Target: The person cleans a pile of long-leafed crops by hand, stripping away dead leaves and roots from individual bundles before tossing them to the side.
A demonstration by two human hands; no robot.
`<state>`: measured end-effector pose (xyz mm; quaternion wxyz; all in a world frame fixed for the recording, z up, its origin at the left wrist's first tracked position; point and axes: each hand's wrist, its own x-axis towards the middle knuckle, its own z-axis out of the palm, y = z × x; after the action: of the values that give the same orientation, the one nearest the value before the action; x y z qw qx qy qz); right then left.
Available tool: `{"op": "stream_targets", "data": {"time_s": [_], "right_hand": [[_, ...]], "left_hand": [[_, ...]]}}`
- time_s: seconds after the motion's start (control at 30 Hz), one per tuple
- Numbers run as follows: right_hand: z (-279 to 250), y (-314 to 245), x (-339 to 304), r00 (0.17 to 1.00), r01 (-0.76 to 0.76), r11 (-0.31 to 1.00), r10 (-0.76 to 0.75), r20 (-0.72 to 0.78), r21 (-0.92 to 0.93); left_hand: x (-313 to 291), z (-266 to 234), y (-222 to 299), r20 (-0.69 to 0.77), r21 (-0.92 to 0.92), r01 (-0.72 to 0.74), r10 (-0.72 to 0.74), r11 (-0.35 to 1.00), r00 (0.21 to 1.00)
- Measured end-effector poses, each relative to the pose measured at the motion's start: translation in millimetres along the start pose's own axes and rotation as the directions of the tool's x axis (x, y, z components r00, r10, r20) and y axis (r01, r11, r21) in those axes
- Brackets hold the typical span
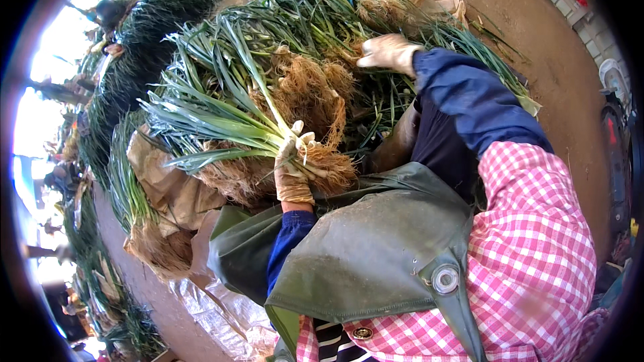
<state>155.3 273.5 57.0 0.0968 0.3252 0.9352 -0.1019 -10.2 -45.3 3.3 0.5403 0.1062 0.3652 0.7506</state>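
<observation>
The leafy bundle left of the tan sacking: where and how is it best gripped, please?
Probably around its pale stems, just above the bushy roots, coming from the picture's left: the bundle narrows there, and tan sacking crowds its right side.

Looks steeply down from the wearer's head, as the left of 2 side-by-side fisheyes. Hangs close above left hand (292, 169) and right hand (390, 53), taking in the brown floor (570, 127) to its right edge.
</observation>
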Motion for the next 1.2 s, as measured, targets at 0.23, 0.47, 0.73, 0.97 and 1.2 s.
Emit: {"op": "stream_targets", "data": {"time_s": [0.23,0.47,0.73,0.97,1.2], "right_hand": [[82.4,-66.6,40.0,0.964,-0.252,0.508,0.061,0.257,0.824],[5.8,-127.7,-35.8,0.969,0.246,0.456,-0.138,-0.205,0.855],[26.8,-133.9,-48.5,0.696,0.421,0.461,-0.717,0.048,0.781],[21.2,-150.7,24.9,0.963,-0.086,0.444,-0.194,0.190,0.892],[43.9,-182.2,72.2,0.982,0.124,0.602,0.038,-0.184,0.789]], "left_hand": [[12.8,0.5,-7.0,0.005,-0.077,0.000,0.001,0.997,1.000],[7.9,-6.9,-14.3,0.154,-0.173,0.003,0.024,0.985,0.988],[7.5,-4.0,-21.9,-0.199,-0.050,0.029,-0.038,0.998,0.979],[7.0,-5.4,-16.2,0.114,-0.272,0.060,-0.030,0.960,0.993],[15.1,-35.9,-31.2,0.066,-0.195,0.018,-0.006,0.981,0.998]]}}
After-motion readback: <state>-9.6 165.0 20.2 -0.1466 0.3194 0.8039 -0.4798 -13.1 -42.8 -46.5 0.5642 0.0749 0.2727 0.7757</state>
